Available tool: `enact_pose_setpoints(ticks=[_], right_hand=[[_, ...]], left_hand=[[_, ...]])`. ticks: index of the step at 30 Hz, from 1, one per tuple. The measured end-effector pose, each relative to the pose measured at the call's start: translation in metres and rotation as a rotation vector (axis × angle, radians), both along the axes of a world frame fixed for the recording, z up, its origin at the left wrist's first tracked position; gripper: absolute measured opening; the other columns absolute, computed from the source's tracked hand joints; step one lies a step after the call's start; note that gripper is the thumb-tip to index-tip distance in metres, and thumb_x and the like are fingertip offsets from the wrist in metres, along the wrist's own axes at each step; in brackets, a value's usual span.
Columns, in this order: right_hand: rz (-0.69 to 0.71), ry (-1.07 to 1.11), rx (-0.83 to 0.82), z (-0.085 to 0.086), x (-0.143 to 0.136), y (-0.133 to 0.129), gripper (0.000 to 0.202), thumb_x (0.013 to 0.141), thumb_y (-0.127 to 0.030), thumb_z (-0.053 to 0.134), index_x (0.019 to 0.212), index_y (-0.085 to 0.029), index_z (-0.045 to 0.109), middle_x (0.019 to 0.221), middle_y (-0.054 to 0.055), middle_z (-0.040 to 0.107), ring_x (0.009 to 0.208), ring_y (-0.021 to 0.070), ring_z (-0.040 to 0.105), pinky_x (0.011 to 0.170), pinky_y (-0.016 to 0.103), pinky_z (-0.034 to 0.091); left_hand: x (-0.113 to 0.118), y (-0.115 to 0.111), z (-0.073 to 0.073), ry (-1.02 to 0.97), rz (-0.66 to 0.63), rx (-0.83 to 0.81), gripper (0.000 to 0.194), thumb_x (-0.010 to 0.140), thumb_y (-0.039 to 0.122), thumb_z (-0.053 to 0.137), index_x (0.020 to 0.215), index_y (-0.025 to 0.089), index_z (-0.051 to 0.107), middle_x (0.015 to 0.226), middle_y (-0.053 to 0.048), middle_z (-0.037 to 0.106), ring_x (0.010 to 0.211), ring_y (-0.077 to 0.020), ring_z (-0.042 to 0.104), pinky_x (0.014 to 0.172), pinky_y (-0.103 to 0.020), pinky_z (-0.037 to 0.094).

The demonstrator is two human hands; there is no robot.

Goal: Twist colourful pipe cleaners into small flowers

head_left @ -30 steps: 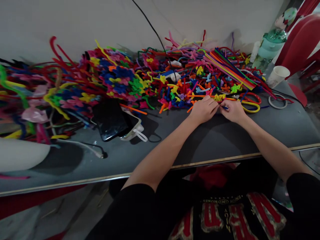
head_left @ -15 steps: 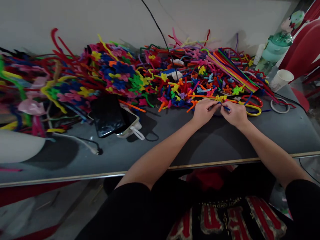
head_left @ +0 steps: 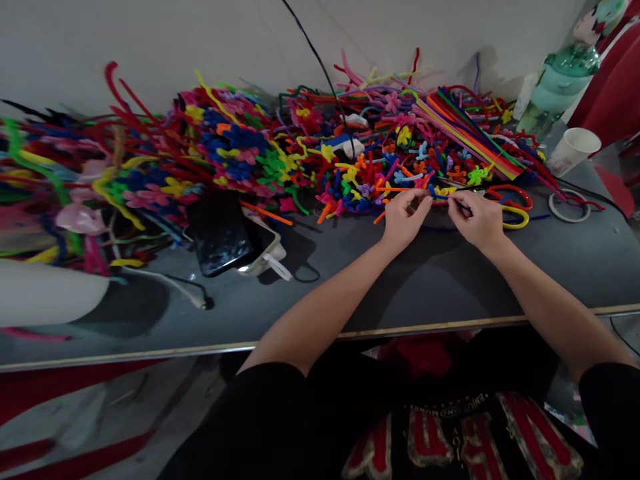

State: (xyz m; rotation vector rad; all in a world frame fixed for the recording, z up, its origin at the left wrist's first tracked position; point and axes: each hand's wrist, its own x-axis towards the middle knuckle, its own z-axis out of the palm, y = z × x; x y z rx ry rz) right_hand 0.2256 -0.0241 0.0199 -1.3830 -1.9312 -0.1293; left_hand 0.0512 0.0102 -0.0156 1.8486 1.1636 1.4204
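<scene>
Between my two hands stretches a short blue pipe cleaner [head_left: 440, 197]. My left hand [head_left: 406, 217] pinches its left end, where the blue looks bent or looped. My right hand [head_left: 476, 217] is closed on the other end, its fingertips curled together. Just behind the fingers lie a yellow pipe-cleaner flower [head_left: 447, 191] and an orange pipe cleaner [head_left: 393, 189]. Scissors with a red and a yellow handle loop [head_left: 517, 219] rest right beside my right hand, their blades partly hidden among the pieces.
A long heap of pipe-cleaner flowers [head_left: 235, 150] runs along the wall. A bundle of straight pipe cleaners [head_left: 470, 137] lies on it. To the right are a tape ring [head_left: 569, 208], a paper cup [head_left: 575, 150] and a green bottle [head_left: 563, 83]. A black phone [head_left: 220, 237] lies left.
My hands have moved apart, opening a gap with the blue pipe cleaner showing between them. The camera view has shifted slightly.
</scene>
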Motion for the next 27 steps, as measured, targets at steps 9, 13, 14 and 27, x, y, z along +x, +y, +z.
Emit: enact_pose_setpoints(ticks=[9, 13, 14, 27], right_hand=[[0.082, -0.155, -0.001, -0.002, 0.004, 0.001, 0.029, 0.096, -0.03, 0.05, 0.1, -0.019, 0.077, 0.083, 0.007, 0.078, 0.075, 0.0176, 0.07, 0.067, 0.028, 0.046], [0.101, -0.15, -0.056, 0.002, 0.004, -0.001, 0.03, 0.096, -0.034, 0.051, 0.098, -0.02, 0.077, 0.08, 0.008, 0.076, 0.075, 0.0195, 0.069, 0.069, 0.03, 0.046], [0.094, -0.133, -0.052, 0.003, 0.004, -0.002, 0.03, 0.095, -0.034, 0.051, 0.098, -0.02, 0.077, 0.079, 0.008, 0.076, 0.075, 0.0198, 0.069, 0.07, 0.031, 0.046], [0.1, 0.067, 0.252, 0.011, 0.014, 0.004, 0.02, 0.095, -0.031, 0.054, 0.095, -0.022, 0.072, 0.088, 0.006, 0.077, 0.081, 0.0186, 0.072, 0.076, 0.031, 0.056]], left_hand=[[0.001, -0.001, 0.003, 0.004, 0.043, 0.056, 0.054, 0.093, 0.066, 0.048, 0.093, 0.016, 0.07, 0.084, -0.007, 0.07, 0.072, -0.0137, 0.062, 0.055, -0.023, 0.045], [0.001, -0.002, 0.005, 0.044, 0.089, 0.125, 0.05, 0.094, 0.063, 0.049, 0.088, 0.017, 0.068, 0.081, -0.005, 0.066, 0.069, -0.0124, 0.057, 0.056, -0.023, 0.044], [0.001, -0.003, 0.006, 0.044, 0.087, 0.123, 0.049, 0.095, 0.062, 0.049, 0.087, 0.017, 0.066, 0.079, -0.005, 0.064, 0.067, -0.0118, 0.056, 0.055, -0.023, 0.043], [0.003, -0.013, 0.005, -0.01, 0.032, 0.215, 0.042, 0.098, 0.056, 0.047, 0.099, 0.019, 0.066, 0.085, -0.005, 0.065, 0.071, -0.0136, 0.057, 0.056, -0.024, 0.043]])
